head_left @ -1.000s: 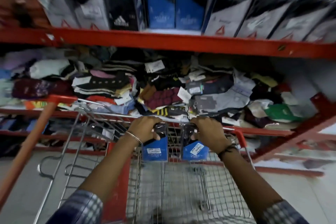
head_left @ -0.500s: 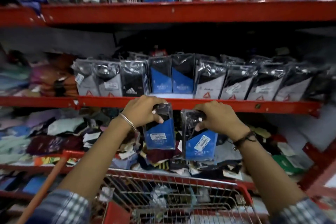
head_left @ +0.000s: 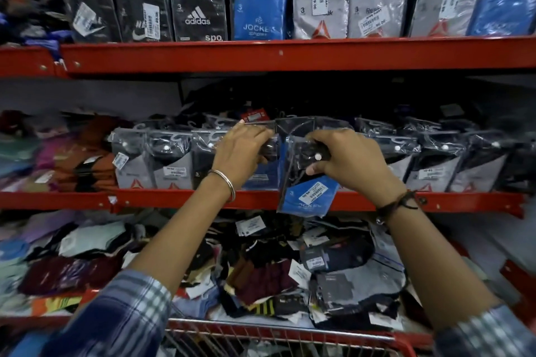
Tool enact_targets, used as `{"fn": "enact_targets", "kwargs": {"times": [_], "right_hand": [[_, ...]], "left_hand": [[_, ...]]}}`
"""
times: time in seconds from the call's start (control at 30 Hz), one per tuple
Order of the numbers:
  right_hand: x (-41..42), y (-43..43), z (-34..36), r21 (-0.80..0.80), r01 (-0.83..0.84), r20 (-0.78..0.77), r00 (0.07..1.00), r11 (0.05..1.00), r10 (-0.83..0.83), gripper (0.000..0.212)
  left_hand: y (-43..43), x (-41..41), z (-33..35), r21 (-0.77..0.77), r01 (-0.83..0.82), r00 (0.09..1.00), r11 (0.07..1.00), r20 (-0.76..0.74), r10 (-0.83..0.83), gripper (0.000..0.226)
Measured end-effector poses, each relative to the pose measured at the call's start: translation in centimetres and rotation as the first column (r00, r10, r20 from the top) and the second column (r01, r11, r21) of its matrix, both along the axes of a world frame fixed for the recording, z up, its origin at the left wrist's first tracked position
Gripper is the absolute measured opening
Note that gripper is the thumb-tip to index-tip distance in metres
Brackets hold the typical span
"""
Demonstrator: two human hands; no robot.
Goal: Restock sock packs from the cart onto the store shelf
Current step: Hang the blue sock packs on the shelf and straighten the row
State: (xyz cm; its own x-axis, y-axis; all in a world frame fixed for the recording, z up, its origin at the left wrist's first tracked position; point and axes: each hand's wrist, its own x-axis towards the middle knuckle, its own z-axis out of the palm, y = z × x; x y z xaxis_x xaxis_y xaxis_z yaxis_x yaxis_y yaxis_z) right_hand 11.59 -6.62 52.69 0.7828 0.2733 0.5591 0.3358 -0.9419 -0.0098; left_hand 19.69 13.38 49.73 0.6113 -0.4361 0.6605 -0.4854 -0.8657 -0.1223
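Observation:
My right hand (head_left: 348, 159) grips the black top of a blue-and-black sock pack (head_left: 307, 197), which hangs in front of the middle shelf's red edge (head_left: 162, 200). My left hand (head_left: 240, 153) holds a second blue pack (head_left: 265, 177), pushed into the upright row of packs on that shelf and mostly hidden behind the hand. Grey-and-black packs (head_left: 171, 162) stand in that row to either side. The cart's red rim and wire basket (head_left: 284, 336) show at the bottom edge.
The top shelf (head_left: 278, 52) carries upright packs, black, blue and grey. The lower shelf holds a loose heap of mixed socks (head_left: 261, 269). Folded coloured socks (head_left: 52, 153) are stacked at the left of the middle shelf.
Both hands rose from the cart with a blue pack each and moved forward to the middle shelf. The left pack is now in among the row; the cart dropped to the frame's bottom.

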Motion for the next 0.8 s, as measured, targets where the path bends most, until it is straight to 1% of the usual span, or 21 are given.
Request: {"fn": "enact_targets", "kwargs": {"times": [0.13, 0.27, 0.37, 0.47, 0.53, 0.57, 0.63, 0.67, 0.73, 0.8], "right_hand": [[1.9, 1.1, 0.3, -0.012, 0.021, 0.064, 0.998, 1.000, -0.020, 0.044], [4.6, 2.0, -0.2, -0.036, 0.075, 0.129, 0.989, 0.997, -0.069, 0.040], [6.8, 2.4, -0.8, -0.035, 0.096, 0.145, 0.985, 0.995, -0.090, 0.041], [8.8, 2.1, -2.1, -0.017, 0.110, 0.104, 0.989, 0.994, -0.108, 0.043], [10.1, 1.7, -3.0, -0.020, 0.114, 0.043, 0.993, 0.993, -0.113, 0.042], [10.6, 1.6, -3.3, -0.021, 0.108, 0.006, 0.994, 0.994, -0.107, 0.044], [11.2, 1.5, -3.6, -0.025, 0.083, -0.057, 0.995, 0.996, -0.084, 0.059], [11.3, 1.6, -3.8, -0.043, 0.074, -0.057, 0.995, 0.996, -0.077, 0.067], [10.8, 1.9, -4.8, -0.067, 0.052, 0.033, 0.998, 0.996, -0.050, 0.077], [10.1, 1.9, -6.8, -0.064, 0.021, 0.178, 0.984, 0.998, -0.009, 0.075]], "left_hand": [[0.3, 1.7, -1.1, 0.043, -0.039, 0.995, 0.998, -0.089, 0.043, 0.062], [0.1, 2.6, -1.7, -0.022, -0.055, 0.998, 0.998, -0.021, 0.054, 0.064], [-0.1, 3.0, -2.1, -0.046, -0.025, 0.998, 0.999, -0.058, 0.022, 0.066], [0.2, 3.4, -2.9, -0.038, 0.008, 0.996, 0.999, -0.090, -0.012, 0.073], [0.3, 3.7, -3.5, -0.007, 0.006, 0.996, 1.000, -0.091, -0.006, 0.077], [0.3, 3.7, -3.8, 0.015, -0.005, 0.996, 1.000, -0.094, 0.007, 0.079], [0.3, 3.6, -4.6, 0.041, -0.029, 0.996, 0.999, -0.084, 0.032, 0.085], [0.3, 3.4, -5.1, 0.036, -0.031, 0.997, 0.999, -0.072, 0.033, 0.088], [0.5, 3.0, -6.6, 0.004, -0.008, 0.999, 1.000, -0.046, 0.008, 0.090], [0.6, 2.9, -8.8, -0.014, 0.027, 0.999, 1.000, -0.017, -0.027, 0.085]]}}
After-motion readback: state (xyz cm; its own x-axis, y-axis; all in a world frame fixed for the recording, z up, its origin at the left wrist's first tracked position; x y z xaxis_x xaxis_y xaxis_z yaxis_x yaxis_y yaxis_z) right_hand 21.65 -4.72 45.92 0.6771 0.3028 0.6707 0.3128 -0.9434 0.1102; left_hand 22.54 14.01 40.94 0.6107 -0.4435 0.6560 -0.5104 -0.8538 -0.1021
